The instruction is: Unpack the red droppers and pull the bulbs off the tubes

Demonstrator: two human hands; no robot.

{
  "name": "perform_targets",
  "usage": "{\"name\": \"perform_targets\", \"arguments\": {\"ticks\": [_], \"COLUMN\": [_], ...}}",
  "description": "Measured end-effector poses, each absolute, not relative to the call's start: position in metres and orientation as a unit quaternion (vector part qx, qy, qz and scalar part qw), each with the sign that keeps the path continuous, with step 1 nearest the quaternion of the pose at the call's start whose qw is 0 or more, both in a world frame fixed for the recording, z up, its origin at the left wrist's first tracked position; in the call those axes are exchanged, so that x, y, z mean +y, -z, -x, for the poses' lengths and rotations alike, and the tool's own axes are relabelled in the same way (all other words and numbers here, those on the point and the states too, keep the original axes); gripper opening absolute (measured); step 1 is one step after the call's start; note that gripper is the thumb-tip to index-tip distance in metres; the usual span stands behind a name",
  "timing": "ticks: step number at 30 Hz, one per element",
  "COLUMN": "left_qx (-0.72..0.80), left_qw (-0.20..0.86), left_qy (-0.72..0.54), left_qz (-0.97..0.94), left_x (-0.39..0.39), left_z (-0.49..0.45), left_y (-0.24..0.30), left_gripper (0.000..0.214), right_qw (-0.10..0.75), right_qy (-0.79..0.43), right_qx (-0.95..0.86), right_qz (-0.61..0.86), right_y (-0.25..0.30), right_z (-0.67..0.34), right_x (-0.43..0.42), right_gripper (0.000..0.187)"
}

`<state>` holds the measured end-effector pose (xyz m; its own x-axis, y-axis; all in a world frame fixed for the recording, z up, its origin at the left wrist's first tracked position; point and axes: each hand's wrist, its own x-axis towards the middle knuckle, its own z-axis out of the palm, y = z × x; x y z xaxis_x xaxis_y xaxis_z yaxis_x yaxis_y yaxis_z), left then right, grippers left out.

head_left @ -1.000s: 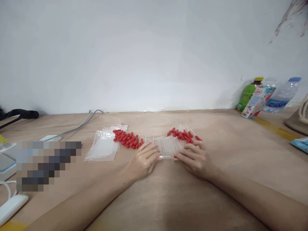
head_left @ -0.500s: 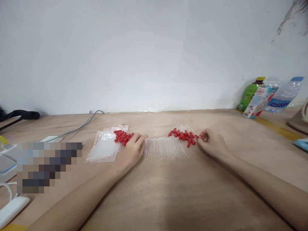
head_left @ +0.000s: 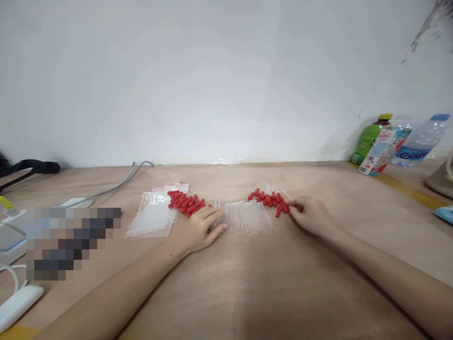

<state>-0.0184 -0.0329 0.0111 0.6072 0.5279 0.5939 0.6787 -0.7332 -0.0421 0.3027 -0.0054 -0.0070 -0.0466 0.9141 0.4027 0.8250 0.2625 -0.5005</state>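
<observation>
My left hand (head_left: 207, 227) lies over the left end of a row of clear thin tubes (head_left: 244, 218), thumb and fingers apart. Its knuckles are beside a heap of small red rubber bulbs (head_left: 184, 203). On the other side, my right hand (head_left: 311, 215) rests on the table with thumb and forefinger slightly apart. Its fingertips touch the edge of a second cluster of red bulbs (head_left: 271, 199), and no bulb shows between them. Behind that cluster, several thin tubes (head_left: 268, 187) fan out toward the wall, with bulbs at their near ends.
Clear zip bags (head_left: 152, 215) lie left of the red heap. A grey cable (head_left: 116, 185) runs along the back left, near white devices (head_left: 21, 307). Bottles (head_left: 368, 141) and a printed carton (head_left: 377, 151) stand at the back right, by yellow tape (head_left: 410, 189).
My left hand has come nearer and turned flatter, its thumb spreading over the tubes. More of the left red heap shows. The red bulb at my right fingertips now lies against the cluster.
</observation>
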Motion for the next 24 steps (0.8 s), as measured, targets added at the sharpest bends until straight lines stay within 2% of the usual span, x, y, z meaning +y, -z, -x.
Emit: {"name": "perform_targets", "arguments": {"ticks": [8, 13, 20, 24], "left_qx": [-0.352, -0.345, -0.352, -0.351], "left_qw": [0.090, 0.064, 0.065, 0.086], "left_qy": [0.207, 0.208, 0.254, 0.263], "left_qz": [0.908, 0.913, 0.899, 0.894], "left_x": [-0.034, -0.031, -0.032, -0.035], "left_z": [0.026, 0.028, 0.026, 0.023], "left_y": [-0.014, -0.011, -0.008, -0.013], "left_gripper": [0.051, 0.044, 0.043, 0.050], "right_qw": [0.345, 0.361, 0.386, 0.337], "right_qy": [-0.040, -0.067, -0.115, -0.132], "right_qx": [-0.695, -0.664, -0.605, -0.604], "right_qz": [0.630, 0.651, 0.687, 0.710], "right_y": [0.001, 0.002, 0.012, 0.014], "right_z": [-0.308, -0.319, -0.329, -0.331], "right_x": [-0.004, 0.002, 0.010, 0.015], "right_gripper": [0.025, 0.033, 0.030, 0.038]}}
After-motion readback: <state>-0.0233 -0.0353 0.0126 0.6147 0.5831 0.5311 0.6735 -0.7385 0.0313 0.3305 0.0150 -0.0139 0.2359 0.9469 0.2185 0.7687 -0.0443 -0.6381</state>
